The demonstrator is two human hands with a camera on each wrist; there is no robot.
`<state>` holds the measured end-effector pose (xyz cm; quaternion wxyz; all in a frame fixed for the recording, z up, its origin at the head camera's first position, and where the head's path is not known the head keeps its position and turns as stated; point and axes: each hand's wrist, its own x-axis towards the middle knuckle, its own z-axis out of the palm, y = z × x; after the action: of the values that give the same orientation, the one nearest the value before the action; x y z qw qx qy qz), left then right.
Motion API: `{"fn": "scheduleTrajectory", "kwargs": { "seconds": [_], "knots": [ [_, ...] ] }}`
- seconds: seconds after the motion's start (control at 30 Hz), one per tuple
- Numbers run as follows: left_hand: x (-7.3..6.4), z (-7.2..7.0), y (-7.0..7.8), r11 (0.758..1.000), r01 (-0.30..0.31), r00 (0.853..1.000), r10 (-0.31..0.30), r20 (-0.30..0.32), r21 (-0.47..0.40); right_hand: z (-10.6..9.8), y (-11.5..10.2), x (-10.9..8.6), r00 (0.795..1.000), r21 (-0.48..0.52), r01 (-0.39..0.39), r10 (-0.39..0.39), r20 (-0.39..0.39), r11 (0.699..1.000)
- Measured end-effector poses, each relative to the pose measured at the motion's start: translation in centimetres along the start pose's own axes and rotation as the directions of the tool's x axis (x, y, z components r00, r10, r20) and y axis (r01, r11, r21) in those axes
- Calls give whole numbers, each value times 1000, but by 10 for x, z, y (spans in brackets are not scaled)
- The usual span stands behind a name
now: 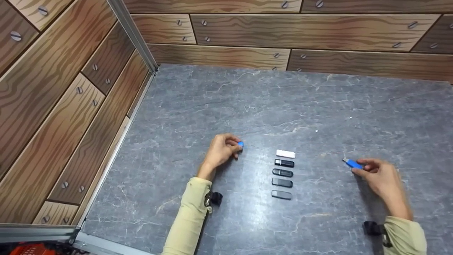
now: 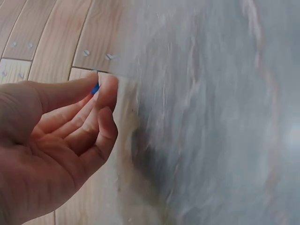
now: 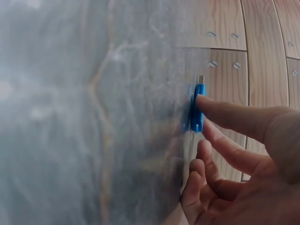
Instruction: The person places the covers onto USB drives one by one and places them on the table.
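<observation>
Between thumb and fingertips my left hand (image 1: 223, 148) pinches a small blue cap (image 1: 240, 144), mostly covered by the fingers in the left wrist view. Over to the right, my right hand (image 1: 382, 177) pinches a blue USB stick (image 1: 353, 164) by its body, its bare metal plug (image 3: 201, 79) pointing away from the hand. A column of USB sticks lies on the table between the hands: a white one (image 1: 285, 153) at the far end, then black ones (image 1: 284, 163), and a grey one (image 1: 281, 194) nearest me.
The grey marbled table (image 1: 212, 99) ends at wood-patterned panels (image 1: 240, 32) behind and on the left. Tiny white specks (image 1: 316, 131) lie beyond the sticks. A metal frame rail (image 1: 109, 244) runs along the front left, beside something red (image 1: 35, 249) in the corner.
</observation>
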<state>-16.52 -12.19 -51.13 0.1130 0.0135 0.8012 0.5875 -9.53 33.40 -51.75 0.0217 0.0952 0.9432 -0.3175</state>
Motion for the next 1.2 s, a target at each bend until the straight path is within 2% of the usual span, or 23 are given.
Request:
{"fn": "scheduleTrajectory", "kwargs": {
  "seconds": [0.13, 0.37, 0.5, 0.57, 0.67, 0.77, 0.87, 0.93, 1.03, 1.2],
  "knots": [
    [-5, 2, -1, 993, -6, 999, 1, -36, -115, 1, 1, 0, 1000, 8, -5, 5, 6, 1000],
    [-10, 8, 1, 973, -41, 998, 30, -50, -227, 4, -2, -4, 1000, 31, 5, -4, -27, 1000],
    [-12, 12, 0, 963, -30, 999, 24, -28, -267, 4, -6, -7, 1000, 98, 22, -21, -13, 995],
    [-13, 15, 0, 961, -23, 1000, 20, -15, -275, 6, -9, -9, 1000, 170, 20, -20, -3, 985],
    [-15, 20, -1, 957, -14, 1000, 15, 2, -291, 8, -13, -11, 1000, 295, 5, -9, 11, 956],
    [-16, 24, 0, 951, -1, 1000, 8, 21, -310, 13, -17, -12, 1000, 415, 2, -15, 27, 910],
    [-16, 28, 1, 947, 13, 999, -2, 35, -320, 18, -21, -14, 998, 531, 5, -39, 53, 847],
    [-16, 30, 2, 946, 22, 999, -8, 47, -324, 23, -24, -16, 996, 609, -4, -53, 74, 793],
    [-17, 35, 3, 946, 31, 998, -11, 64, -324, 30, -27, -18, 992, 678, -18, -73, 105, 735],
    [-20, 47, 6, 941, 37, 996, -9, 85, -335, 41, -36, -23, 984, 703, -19, -111, 139, 711]
  ]
}}
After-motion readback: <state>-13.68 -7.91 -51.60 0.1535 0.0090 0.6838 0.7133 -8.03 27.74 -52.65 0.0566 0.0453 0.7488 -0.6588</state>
